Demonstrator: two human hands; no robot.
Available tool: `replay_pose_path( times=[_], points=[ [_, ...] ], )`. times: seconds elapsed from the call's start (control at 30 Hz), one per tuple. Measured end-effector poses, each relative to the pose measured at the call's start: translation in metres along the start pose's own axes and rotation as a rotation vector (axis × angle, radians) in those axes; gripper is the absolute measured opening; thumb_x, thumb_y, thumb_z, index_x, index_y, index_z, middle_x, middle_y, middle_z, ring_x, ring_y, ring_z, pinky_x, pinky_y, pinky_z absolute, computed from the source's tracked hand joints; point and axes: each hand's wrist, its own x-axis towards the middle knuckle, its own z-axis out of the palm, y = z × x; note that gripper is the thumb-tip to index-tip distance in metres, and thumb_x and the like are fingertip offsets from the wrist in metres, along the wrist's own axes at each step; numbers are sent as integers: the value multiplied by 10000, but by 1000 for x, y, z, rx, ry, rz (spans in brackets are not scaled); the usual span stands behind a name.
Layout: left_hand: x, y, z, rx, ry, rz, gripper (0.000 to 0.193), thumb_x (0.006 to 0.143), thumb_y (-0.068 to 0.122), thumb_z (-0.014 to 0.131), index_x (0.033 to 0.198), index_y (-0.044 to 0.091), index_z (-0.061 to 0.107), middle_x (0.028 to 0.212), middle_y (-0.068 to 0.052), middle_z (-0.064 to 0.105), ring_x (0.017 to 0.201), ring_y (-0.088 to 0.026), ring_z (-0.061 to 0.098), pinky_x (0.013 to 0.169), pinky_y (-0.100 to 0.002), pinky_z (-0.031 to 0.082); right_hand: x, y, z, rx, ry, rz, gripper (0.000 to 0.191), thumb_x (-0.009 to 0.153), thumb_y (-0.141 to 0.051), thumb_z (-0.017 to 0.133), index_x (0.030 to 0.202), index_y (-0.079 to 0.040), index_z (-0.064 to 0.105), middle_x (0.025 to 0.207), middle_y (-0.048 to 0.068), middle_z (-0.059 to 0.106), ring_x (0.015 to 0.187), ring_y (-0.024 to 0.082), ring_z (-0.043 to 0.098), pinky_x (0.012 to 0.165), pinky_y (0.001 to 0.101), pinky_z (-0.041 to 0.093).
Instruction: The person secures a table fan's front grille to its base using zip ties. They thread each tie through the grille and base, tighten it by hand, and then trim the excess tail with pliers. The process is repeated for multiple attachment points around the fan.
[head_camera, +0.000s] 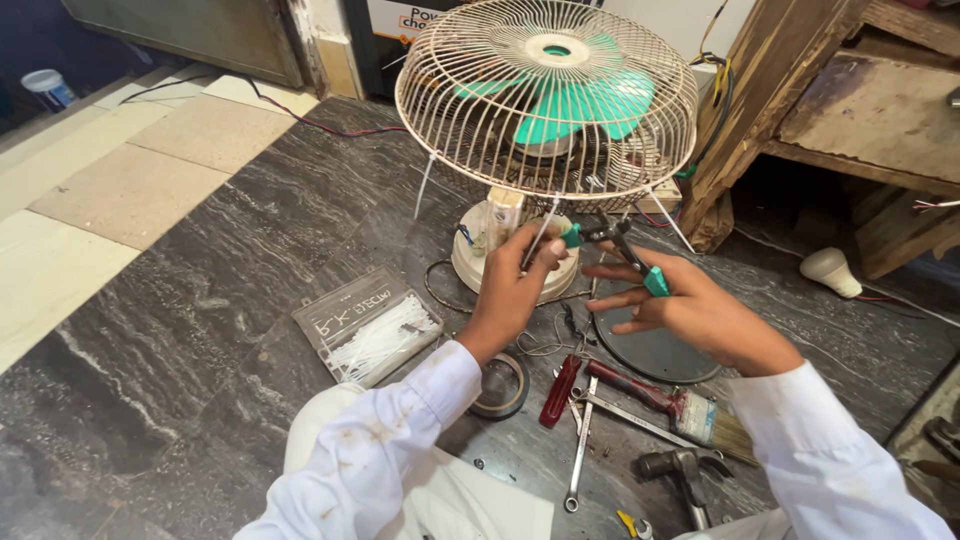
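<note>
We look down on a dark marble floor (200, 330) where a table fan (547, 100) stands with its cream wire cage tilted toward us and green blades visible behind the wires. Our left hand (515, 290) is raised just below the cage rim, its fingers (545, 250) pressed together and pinching a white cable tie (540, 232) that hangs down from the cage. Our right hand (700, 315) holds a pair of green-handled pliers (615, 245), one handle lying across the half-spread fingers (615, 298) and the tool's tip pointing at the tie, just beside the left fingertips; we cannot tell whether the tip touches the tie. Further white ties stick out from the cage rim on both sides. Behind the hands sits the fan's round cream base (475, 260). To the left lies a clear plastic box of white cable ties (368, 325). Near our left sleeve rests a roll of black tape (500, 385). Below the right hand lie a dark round plate (650, 350), a red-handled screwdriver (560, 390), a spanner (580, 450), a paintbrush (690, 405) and a hammer (685, 470). A white light bulb (830, 270) lies at the right, near a wooden bench (860, 110).
</note>
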Motion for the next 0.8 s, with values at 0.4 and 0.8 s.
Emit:
replay_pose_path(
  times=[0.4, 0.8],
  points=[
    [-10, -2, 66, -573, -170, -57, 423, 1052, 400, 583, 1315, 70, 553, 1166, -17, 615, 1091, -99, 576, 973, -280, 471, -52, -12, 28, -470, 288, -58, 634, 977, -100, 570, 1590, -119, 409, 868, 141, 779, 700, 200, 746, 627, 328, 598],
    [-20, 30, 85, -714, -168, -20, 365, 1141, 429, 397, 1292, 107, 478, 1146, 7, 496, 1090, -70, 456, 987, -254, 408, -35, -2, 33, -512, 609, -557, 433, 852, -145, 745, 1250, -4, 647, 1029, 185, 574, 925, 201, 560, 823, 359, 463]
  ],
)
